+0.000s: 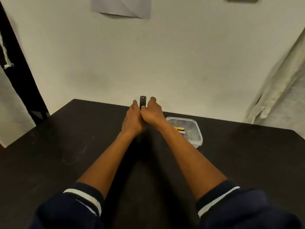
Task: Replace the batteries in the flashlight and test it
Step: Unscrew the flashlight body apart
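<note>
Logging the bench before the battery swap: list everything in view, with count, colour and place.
flashlight: one, dark grey, between both hands, lens toward the wall
container: one, clear plastic, on the table, right of the hands
batteries: count unclear, yellow and black, inside the container
table: one, black, foreground
sheet: one, grey, on the wall, top
curtain: one, pale, right edge
left hand: one, grips the flashlight
right hand: one, grips the flashlight
sleeves: two, navy, white-striped, bottom

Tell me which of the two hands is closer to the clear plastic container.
The right hand: the plastic container lies beside its wrist, while the left hand is across the flashlight from it.
</note>
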Action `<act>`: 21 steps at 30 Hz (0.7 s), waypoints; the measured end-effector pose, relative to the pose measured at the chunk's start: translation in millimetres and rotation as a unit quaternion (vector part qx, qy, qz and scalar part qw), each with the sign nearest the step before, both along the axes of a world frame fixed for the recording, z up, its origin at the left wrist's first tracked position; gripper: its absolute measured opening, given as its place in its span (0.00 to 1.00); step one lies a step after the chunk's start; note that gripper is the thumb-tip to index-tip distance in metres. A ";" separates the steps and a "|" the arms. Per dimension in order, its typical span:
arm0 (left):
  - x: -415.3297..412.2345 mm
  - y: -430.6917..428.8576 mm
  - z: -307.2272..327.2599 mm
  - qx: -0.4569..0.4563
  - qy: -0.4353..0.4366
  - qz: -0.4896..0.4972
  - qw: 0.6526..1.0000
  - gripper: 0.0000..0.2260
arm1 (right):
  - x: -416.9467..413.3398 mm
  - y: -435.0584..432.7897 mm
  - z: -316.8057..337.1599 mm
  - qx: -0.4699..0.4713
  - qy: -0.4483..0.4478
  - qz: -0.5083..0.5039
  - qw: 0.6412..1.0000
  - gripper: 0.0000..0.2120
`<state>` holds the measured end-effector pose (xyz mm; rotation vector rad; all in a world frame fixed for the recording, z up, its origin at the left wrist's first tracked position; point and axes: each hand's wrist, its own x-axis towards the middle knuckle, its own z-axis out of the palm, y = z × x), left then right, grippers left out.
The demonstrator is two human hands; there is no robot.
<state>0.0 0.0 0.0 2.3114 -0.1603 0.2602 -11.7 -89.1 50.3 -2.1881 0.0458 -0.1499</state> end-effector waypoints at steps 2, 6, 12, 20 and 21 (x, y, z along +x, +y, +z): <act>10.1 1.4 -0.9 -0.028 -0.002 -0.011 1.000 0.38 | 9.0 3.9 -2.2 0.008 -0.001 0.003 1.000 0.25; 21.1 3.1 -8.7 -0.101 -0.005 -0.034 0.994 0.18 | 25.3 5.1 -14.2 0.008 0.018 0.007 1.000 0.22; 11.7 3.5 -12.3 -0.125 -0.063 0.000 0.990 0.06 | 22.0 9.1 -24.4 0.038 -0.049 -0.014 0.998 0.16; -19.3 19.4 10.5 -0.045 -0.173 -0.064 0.982 0.24 | -20.0 -20.2 5.2 0.117 -0.113 -0.025 0.986 0.22; -26.7 18.8 12.8 -0.070 -0.183 -0.080 0.977 0.24 | -29.7 -26.9 8.1 0.144 -0.108 -0.015 0.984 0.22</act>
